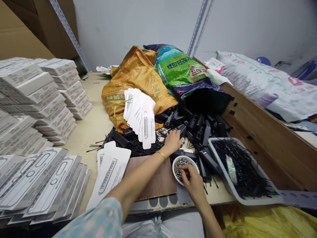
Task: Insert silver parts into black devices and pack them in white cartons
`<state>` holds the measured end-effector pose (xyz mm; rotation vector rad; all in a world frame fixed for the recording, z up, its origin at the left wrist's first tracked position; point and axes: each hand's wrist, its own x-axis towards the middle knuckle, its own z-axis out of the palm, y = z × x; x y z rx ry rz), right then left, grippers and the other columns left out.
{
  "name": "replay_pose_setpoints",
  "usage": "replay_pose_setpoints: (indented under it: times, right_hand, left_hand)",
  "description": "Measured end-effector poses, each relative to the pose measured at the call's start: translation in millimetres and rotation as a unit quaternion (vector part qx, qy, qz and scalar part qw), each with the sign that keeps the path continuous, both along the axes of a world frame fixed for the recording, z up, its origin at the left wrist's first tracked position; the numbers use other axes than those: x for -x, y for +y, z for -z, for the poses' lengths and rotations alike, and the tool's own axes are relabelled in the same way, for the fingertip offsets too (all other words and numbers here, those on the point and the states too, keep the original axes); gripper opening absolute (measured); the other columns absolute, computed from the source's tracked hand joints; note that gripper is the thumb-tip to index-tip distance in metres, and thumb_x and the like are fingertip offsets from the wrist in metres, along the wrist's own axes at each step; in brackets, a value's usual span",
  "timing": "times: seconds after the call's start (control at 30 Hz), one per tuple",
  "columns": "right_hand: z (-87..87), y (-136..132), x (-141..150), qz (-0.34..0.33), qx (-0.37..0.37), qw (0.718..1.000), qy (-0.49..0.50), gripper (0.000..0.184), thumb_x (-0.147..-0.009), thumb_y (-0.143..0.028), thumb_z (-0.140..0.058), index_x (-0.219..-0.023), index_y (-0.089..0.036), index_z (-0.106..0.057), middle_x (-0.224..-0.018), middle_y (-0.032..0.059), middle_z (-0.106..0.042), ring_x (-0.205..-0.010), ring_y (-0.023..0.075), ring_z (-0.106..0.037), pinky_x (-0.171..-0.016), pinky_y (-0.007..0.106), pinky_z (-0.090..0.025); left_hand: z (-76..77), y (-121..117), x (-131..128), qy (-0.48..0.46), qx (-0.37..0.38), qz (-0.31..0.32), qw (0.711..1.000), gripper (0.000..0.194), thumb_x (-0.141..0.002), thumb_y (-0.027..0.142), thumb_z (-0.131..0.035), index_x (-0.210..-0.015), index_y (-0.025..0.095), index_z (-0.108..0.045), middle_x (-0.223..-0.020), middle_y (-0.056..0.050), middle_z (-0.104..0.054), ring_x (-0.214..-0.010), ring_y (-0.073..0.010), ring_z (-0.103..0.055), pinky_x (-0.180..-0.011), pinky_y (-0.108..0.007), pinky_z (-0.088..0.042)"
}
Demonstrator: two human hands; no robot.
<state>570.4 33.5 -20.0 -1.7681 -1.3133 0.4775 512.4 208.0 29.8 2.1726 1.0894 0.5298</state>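
Note:
My left hand [172, 142] reaches into a heap of black plastic casings [199, 127], its fingers curled over one long black casing [182, 129] at the near edge. At the white bowl [174, 170], my right hand [193, 181] has thumb and fingertips pinched together among small shiny metal pieces [182, 163] that look like screws. What exactly lies between those fingertips is too small to make out. Under my left forearm lies a brown board [158, 180]. Thin black rods [146, 148] are strewn behind the board.
Printed flat cartons [109, 173] and fanned cartons [142, 115] lie left of the heap. White boxes [37, 99] are stacked far left. A plastic tub [257, 198] of black rods stands right, by a wooden side board [267, 138]. Orange [138, 72] and green sacks [175, 62] lie behind.

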Motion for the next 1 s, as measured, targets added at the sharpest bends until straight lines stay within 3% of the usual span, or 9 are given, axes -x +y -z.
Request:
replay_pose_setpoints:
  times: [0.1,0.2,0.33,0.43,0.5,0.6,0.7,0.8,1.0]
  right_hand:
    - [-11.4,-0.4,6.6,0.045,-0.005,0.980,0.196,0.020,-0.084,-0.039,-0.060,-0.088,-0.019,-0.062,-0.081,0.0059,-0.066,-0.076,0.0201,-0.062,-0.071,0.033,-0.049]
    - [-20.0,1.8,11.1,0.059,-0.016,0.921,0.385,0.028,-0.078,-0.043,-0.070,-0.092,-0.019,-0.065,-0.086,0.0064,-0.070,-0.080,0.0187,-0.064,-0.074,0.031,-0.050]
    - [-24.3,6.2,15.6,0.049,-0.015,0.865,0.499,0.028,-0.072,-0.040,-0.078,-0.087,-0.020,-0.068,-0.084,0.0042,-0.071,-0.069,0.0119,-0.061,-0.068,0.025,-0.048]
    - [-26.0,10.5,25.7,0.035,-0.013,0.864,0.502,0.026,-0.071,-0.039,-0.079,-0.085,-0.020,-0.069,-0.082,0.0033,-0.071,-0.070,0.0126,-0.061,-0.068,0.025,-0.048]
    - [-28.0,14.2,36.9,0.021,-0.014,0.883,0.469,0.024,-0.073,-0.039,-0.077,-0.086,-0.020,-0.070,-0.081,0.0029,-0.070,-0.075,0.0141,-0.062,-0.071,0.026,-0.048]
    - [-32.2,19.7,56.5,0.019,-0.035,0.908,0.417,0.022,-0.075,-0.038,-0.074,-0.087,-0.020,-0.068,-0.081,0.0016,-0.067,-0.076,0.0147,-0.062,-0.072,0.027,-0.049]
    - [-37.0,22.9,72.4,0.025,-0.056,0.925,0.375,0.017,-0.078,-0.036,-0.071,-0.085,-0.020,-0.067,-0.081,0.0013,-0.066,-0.077,0.0154,-0.062,-0.072,0.028,-0.049]
    - [-40.5,22.9,80.5,0.014,-0.057,0.941,0.332,0.015,-0.082,-0.034,-0.066,-0.085,-0.020,-0.069,-0.085,0.0032,-0.067,-0.083,0.0173,-0.062,-0.076,0.030,-0.048]
    - [-39.4,22.7,84.1,0.026,-0.078,0.953,0.293,0.011,-0.085,-0.029,-0.063,-0.087,-0.020,-0.068,-0.086,0.0040,-0.066,-0.084,0.0184,-0.062,-0.077,0.032,-0.048]
  left_hand:
    - [10.4,19.6,-31.9,0.000,0.050,-0.029,0.998,0.037,-0.085,0.023,-0.064,-0.119,0.012,-0.056,-0.126,-0.013,-0.055,-0.119,-0.0291,-0.050,-0.100,-0.052,-0.041]
    - [12.0,35.1,-27.9,-0.034,0.105,-0.039,0.993,0.032,-0.087,0.028,-0.063,-0.115,0.014,-0.058,-0.125,-0.011,-0.055,-0.115,-0.0263,-0.053,-0.098,-0.050,-0.043]
    - [4.2,32.6,20.7,-0.127,0.181,-0.022,0.975,0.039,-0.074,0.015,-0.071,-0.111,0.012,-0.059,-0.116,-0.013,-0.061,-0.107,-0.0245,-0.059,-0.096,-0.040,-0.046]
    - [-5.0,2.4,71.6,-0.212,0.224,-0.026,0.951,0.052,-0.077,0.012,-0.065,-0.126,0.016,-0.049,-0.123,-0.011,-0.060,-0.107,-0.0211,-0.060,-0.092,-0.035,-0.049]
    - [-10.8,-24.8,101.7,-0.323,0.291,-0.059,0.899,0.055,-0.075,0.012,-0.068,-0.126,0.019,-0.049,-0.121,-0.009,-0.060,-0.109,-0.0204,-0.059,-0.093,-0.033,-0.049]
    - [-15.8,-58.5,132.4,-0.485,0.407,-0.137,0.762,0.042,-0.077,0.018,-0.072,-0.116,0.020,-0.056,-0.110,-0.006,-0.066,-0.104,-0.0187,-0.061,-0.092,-0.034,-0.051]
    - [-15.0,-74.4,147.2,-0.550,0.456,-0.206,0.668,0.027,-0.082,0.023,-0.069,-0.107,0.018,-0.060,-0.104,-0.006,-0.069,-0.097,-0.0183,-0.064,-0.089,-0.037,-0.054]
    - [-11.4,-79.8,153.0,-0.574,0.480,-0.231,0.622,0.021,-0.084,0.021,-0.067,-0.104,0.017,-0.061,-0.106,-0.008,-0.070,-0.098,-0.0201,-0.066,-0.088,-0.039,-0.056]
    - [-11.1,-90.6,153.5,-0.568,0.517,-0.264,0.584,0.010,-0.089,0.020,-0.061,-0.097,0.015,-0.063,-0.101,-0.008,-0.072,-0.093,-0.0197,-0.069,-0.088,-0.039,-0.057]
